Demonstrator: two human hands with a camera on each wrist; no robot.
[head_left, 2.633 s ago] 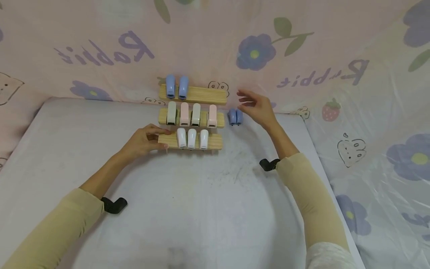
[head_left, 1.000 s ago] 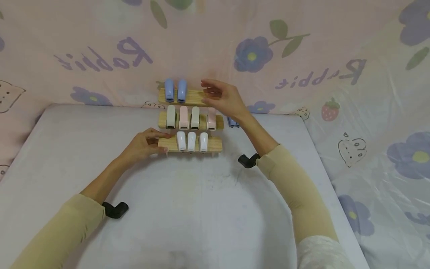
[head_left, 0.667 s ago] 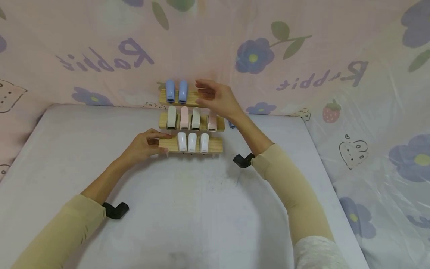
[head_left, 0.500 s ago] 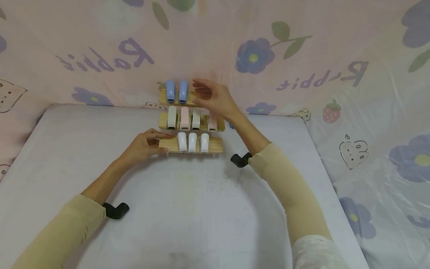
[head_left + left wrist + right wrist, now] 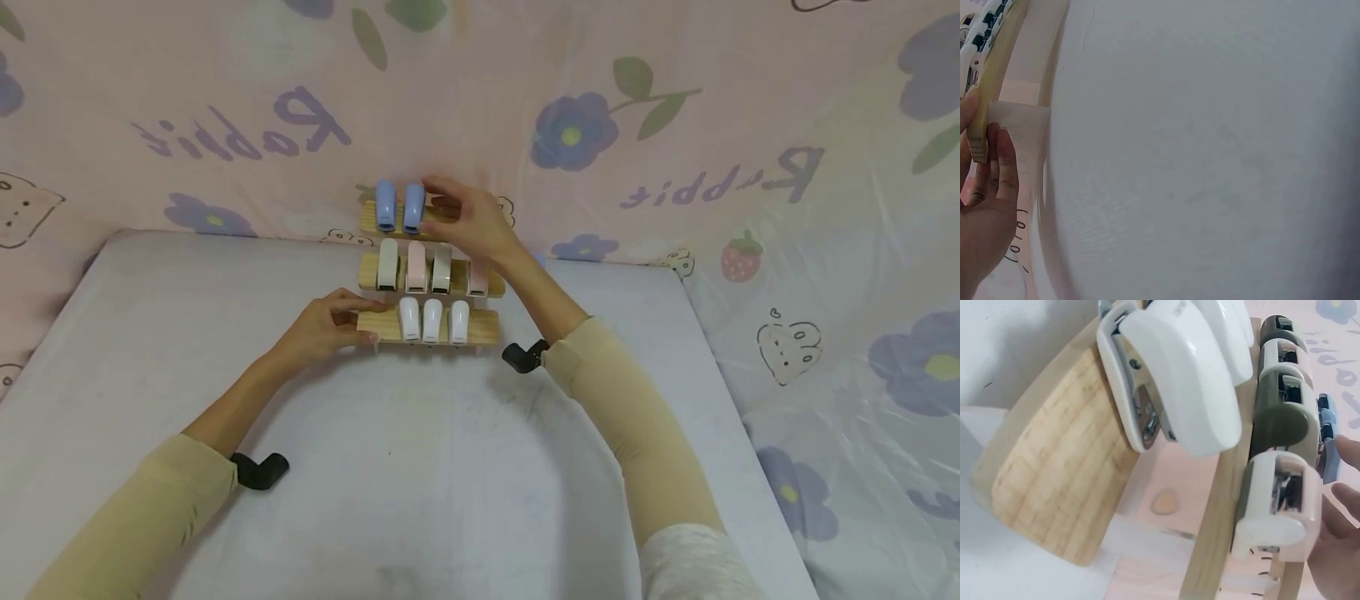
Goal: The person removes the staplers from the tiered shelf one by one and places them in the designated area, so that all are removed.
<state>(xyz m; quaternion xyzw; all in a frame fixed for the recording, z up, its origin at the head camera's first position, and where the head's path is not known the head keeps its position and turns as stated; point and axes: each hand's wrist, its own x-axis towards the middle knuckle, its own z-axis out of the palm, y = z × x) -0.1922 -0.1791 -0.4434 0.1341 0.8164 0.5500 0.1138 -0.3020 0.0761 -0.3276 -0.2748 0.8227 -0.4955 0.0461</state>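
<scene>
A three-tier wooden rack [image 5: 371, 325] holds small staplers. My left hand [image 5: 324, 325] grips the left end of its lowest shelf, thumb and fingers on either side of the board [image 5: 997, 69]. Three white staplers [image 5: 432, 321] stand on that shelf. The middle shelf carries green and pink staplers [image 5: 416, 267] in turn. On the top shelf are two blue staplers [image 5: 386, 207]. My right hand [image 5: 476, 221] pinches the right-hand blue stapler [image 5: 413, 208], thumb low in front and index finger high. In the right wrist view, its fingertips meet this blue stapler [image 5: 1330, 447] at the edge.
The rack stands at the back of a white-covered table [image 5: 420, 483], close to a patterned curtain [image 5: 465, 100]. A bit of blue [image 5: 538, 260] shows behind my right forearm. A black fitting [image 5: 260, 472] sticks out from each sleeve cuff.
My right hand has moved left from beside the rack to the right-hand blue stapler on the top shelf. The forearm now mostly hides the blue staplers on the table. My left hand stays put.
</scene>
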